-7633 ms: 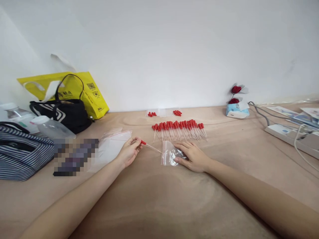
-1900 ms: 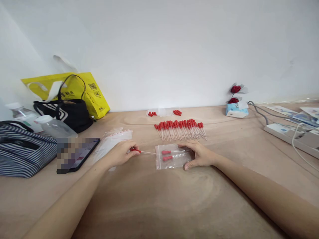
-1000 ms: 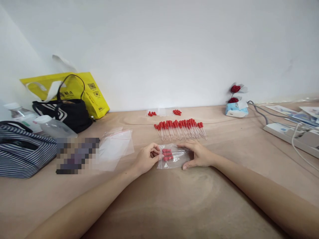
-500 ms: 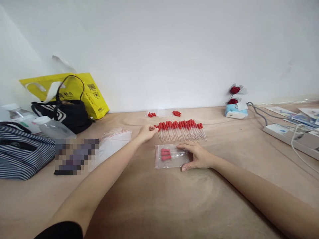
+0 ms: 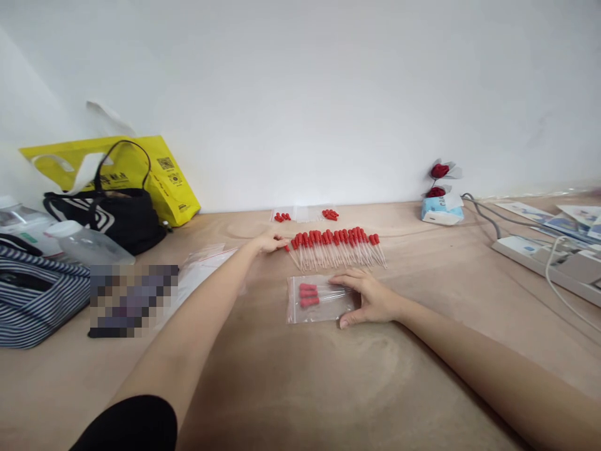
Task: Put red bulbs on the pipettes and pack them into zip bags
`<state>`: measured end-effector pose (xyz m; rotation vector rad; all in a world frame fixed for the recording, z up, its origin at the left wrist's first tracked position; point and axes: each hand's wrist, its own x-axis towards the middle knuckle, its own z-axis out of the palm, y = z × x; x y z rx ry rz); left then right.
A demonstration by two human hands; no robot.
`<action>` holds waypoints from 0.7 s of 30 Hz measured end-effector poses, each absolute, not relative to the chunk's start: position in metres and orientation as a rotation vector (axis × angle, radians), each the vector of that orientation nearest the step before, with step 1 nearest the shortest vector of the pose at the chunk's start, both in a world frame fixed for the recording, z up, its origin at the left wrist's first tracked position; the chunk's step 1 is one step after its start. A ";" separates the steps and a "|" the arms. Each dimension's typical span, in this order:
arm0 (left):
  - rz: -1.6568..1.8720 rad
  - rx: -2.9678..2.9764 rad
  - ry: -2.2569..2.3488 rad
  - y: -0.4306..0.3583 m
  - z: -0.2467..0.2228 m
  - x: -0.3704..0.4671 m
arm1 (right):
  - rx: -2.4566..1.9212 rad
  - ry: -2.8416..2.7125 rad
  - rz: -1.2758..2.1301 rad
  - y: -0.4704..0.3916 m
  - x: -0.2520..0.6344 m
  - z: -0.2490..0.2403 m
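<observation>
The left hand [image 5: 270, 242] has moved from the bag's mouth to the left end of the row of droppers [image 5: 335, 244]; its fingertips are at the bulb of the end dropper [image 5: 287, 248], which now slants slightly away from the others, though whether they are clamped on it I cannot tell. The clear zip bag [image 5: 312, 316], flat on the desk [image 5: 291, 388] in front of the row, has gone from two to three bagged droppers [image 5: 308, 295], so I judge this a fetching step between insertions. The right hand [image 5: 369, 297] has stayed over the bag's right end, thumb and fingers apart. Counting from the left: one striped pouch [image 5: 51, 300], two bottles [image 5: 94, 243], one yellow bag [image 5: 176, 181], one black handbag [image 5: 131, 219] and one pixelated object [image 5: 136, 307]; then flat spare bags [image 5: 206, 266], too overlapped to number. At the back lie two clusters of red bulbs [image 5: 330, 215] on clear plastic, while the row is too crowded for an exact count. On the right are two roses [image 5: 440, 170], one tissue pack [image 5: 441, 212], one power strip [image 5: 549, 263] and several papers [image 5: 582, 216].
</observation>
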<state>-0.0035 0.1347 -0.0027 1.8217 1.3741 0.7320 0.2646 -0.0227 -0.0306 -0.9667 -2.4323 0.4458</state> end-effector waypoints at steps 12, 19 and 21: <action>1.242 1.538 1.418 0.039 0.003 -0.079 | -0.955 -2.428 0.446 -0.023 0.265 -0.031; 1.274 1.416 1.351 -0.006 -0.010 -0.060 | -0.961 -2.423 0.437 -0.024 0.266 -0.033; 1.289 1.408 1.333 -0.008 -0.012 -0.055 | -0.961 -2.422 0.435 -0.024 0.266 -0.033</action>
